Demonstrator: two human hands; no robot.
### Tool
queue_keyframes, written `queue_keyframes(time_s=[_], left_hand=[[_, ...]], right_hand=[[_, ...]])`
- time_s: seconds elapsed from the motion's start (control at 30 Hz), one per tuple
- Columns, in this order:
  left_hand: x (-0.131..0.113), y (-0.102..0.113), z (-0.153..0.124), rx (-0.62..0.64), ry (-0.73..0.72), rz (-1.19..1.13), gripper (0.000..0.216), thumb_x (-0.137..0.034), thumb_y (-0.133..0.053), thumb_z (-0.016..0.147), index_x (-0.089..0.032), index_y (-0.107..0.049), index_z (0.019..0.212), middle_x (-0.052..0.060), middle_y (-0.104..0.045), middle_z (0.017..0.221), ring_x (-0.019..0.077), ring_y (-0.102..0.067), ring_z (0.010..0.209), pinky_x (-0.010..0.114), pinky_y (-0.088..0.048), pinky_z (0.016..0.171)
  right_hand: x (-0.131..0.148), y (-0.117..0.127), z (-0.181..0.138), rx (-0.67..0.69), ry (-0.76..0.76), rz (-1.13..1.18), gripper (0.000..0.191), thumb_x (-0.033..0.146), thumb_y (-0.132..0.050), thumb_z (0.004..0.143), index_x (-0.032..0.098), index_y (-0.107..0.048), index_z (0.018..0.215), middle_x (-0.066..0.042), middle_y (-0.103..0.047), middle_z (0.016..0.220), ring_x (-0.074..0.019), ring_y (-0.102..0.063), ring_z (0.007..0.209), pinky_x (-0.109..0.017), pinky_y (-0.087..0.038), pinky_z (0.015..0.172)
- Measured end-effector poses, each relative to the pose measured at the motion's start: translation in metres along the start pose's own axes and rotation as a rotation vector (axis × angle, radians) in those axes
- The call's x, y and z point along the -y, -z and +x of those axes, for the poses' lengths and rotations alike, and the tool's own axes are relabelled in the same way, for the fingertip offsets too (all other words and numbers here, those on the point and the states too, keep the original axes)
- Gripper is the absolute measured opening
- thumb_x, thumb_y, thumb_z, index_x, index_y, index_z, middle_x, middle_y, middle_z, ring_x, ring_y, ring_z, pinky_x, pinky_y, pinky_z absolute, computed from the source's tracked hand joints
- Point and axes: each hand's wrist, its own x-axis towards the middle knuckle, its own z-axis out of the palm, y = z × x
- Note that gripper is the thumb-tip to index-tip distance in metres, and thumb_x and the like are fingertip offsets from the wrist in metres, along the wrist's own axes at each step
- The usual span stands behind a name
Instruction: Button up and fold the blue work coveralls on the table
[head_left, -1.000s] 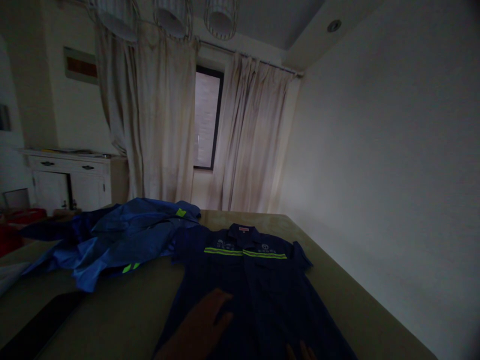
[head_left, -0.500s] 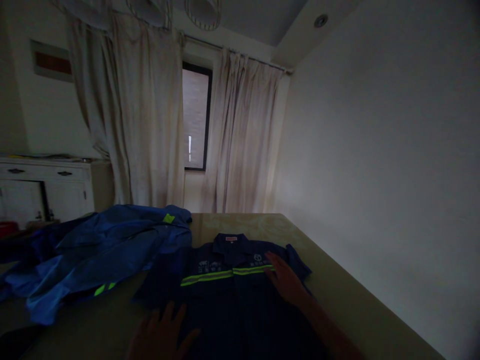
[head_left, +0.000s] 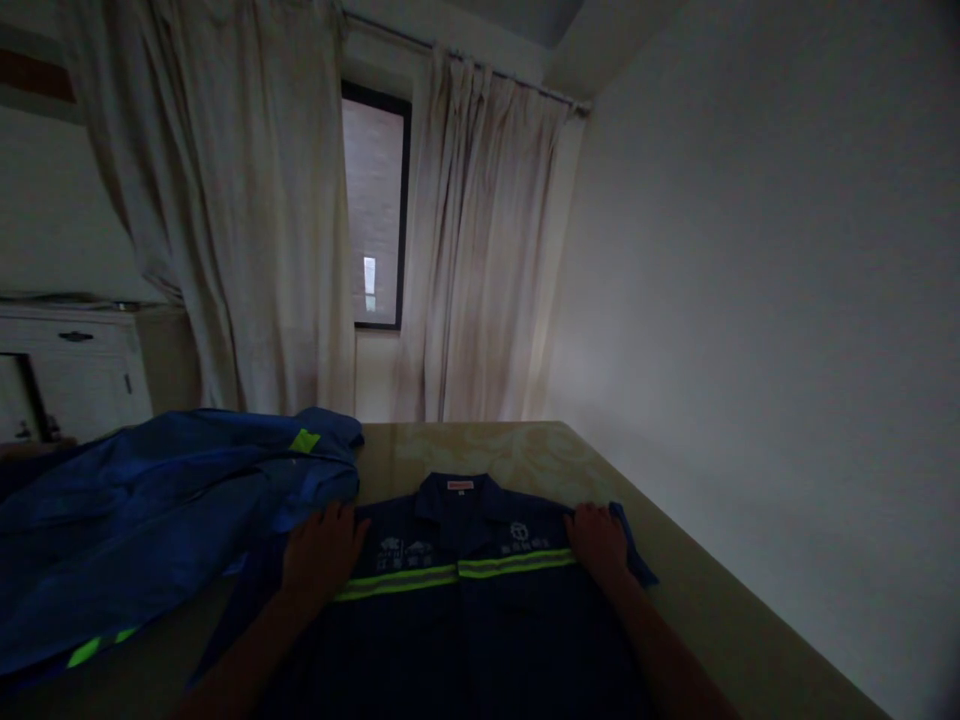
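Navy cloth lies under both hands: the shirt (head_left: 405,640) is spread face up on the table (head_left: 750,635), its chest between them and its lower part running back between the forearms. The left hand (head_left: 322,550) rests on the shoulder at its side, fingers pointing forward; the right hand (head_left: 600,540) rests on the opposite shoulder, just inside a short sleeve (head_left: 637,550). In this dim light I cannot tell whether either hand pinches the fabric or merely lies on it. Midway between the hands and slightly beyond them is the collar (head_left: 491,500), with a small label (head_left: 460,486) inside. A yellow-green stripe (head_left: 517,564) crosses the chest from near one hand to the other, pale prints just above it. Left of the left hand lies a rumpled blue garment (head_left: 187,490) with bright green patches. Far beyond both hands hang pale curtains (head_left: 255,250) beside a dark-framed window (head_left: 375,190).
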Motion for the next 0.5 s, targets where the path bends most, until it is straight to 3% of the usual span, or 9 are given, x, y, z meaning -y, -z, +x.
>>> queue_keyframes(time_s=[0.1, 0.17, 0.33, 0.5], left_hand=[[-0.009, -0.014, 0.023, 0.017, -0.118, 0.027, 0.040, -0.027, -0.036, 0.102, -0.011, -0.067, 0.121, 0.019, -0.066, 0.127, 0.0331, -0.058, 0.121, 0.047, -0.044, 0.102], [-0.011, -0.028, 0.035, 0.067, -0.174, -0.052, 0.038, -0.025, -0.039, 0.102, -0.015, -0.065, 0.127, 0.016, -0.065, 0.131, 0.0305, -0.058, 0.124, 0.045, -0.042, 0.104], [-0.003, -0.057, 0.049, 0.073, -0.075, -0.226, 0.038, -0.031, -0.047, 0.100, -0.021, -0.063, 0.133, 0.012, -0.064, 0.132, 0.0297, -0.058, 0.124, 0.044, -0.044, 0.103], [0.000, -0.055, 0.044, 0.042, -0.073, -0.329, 0.031, -0.024, -0.051, 0.096, -0.026, -0.070, 0.120, 0.008, -0.069, 0.125, 0.0303, -0.059, 0.124, 0.047, -0.041, 0.105]], right_hand=[[0.002, -0.010, 0.007, -0.012, 0.169, 0.083, 0.045, 0.019, -0.040, 0.100, 0.015, -0.058, 0.141, -0.017, -0.060, 0.144, -0.0310, -0.055, 0.133, -0.044, -0.038, 0.109], [0.003, -0.017, 0.011, 0.014, 0.251, 0.172, 0.048, 0.023, -0.039, 0.102, 0.020, -0.051, 0.148, -0.013, -0.059, 0.146, -0.0278, -0.054, 0.134, -0.041, -0.037, 0.111], [0.004, -0.022, 0.009, -0.001, 0.197, 0.202, 0.049, 0.030, -0.048, 0.099, 0.021, -0.054, 0.146, -0.015, -0.063, 0.137, -0.0326, -0.055, 0.127, -0.047, -0.040, 0.105], [0.008, -0.012, 0.006, -0.091, 0.249, 0.182, 0.038, 0.024, -0.054, 0.094, 0.025, -0.067, 0.130, -0.012, -0.067, 0.121, -0.0313, -0.057, 0.116, -0.047, -0.040, 0.100]])
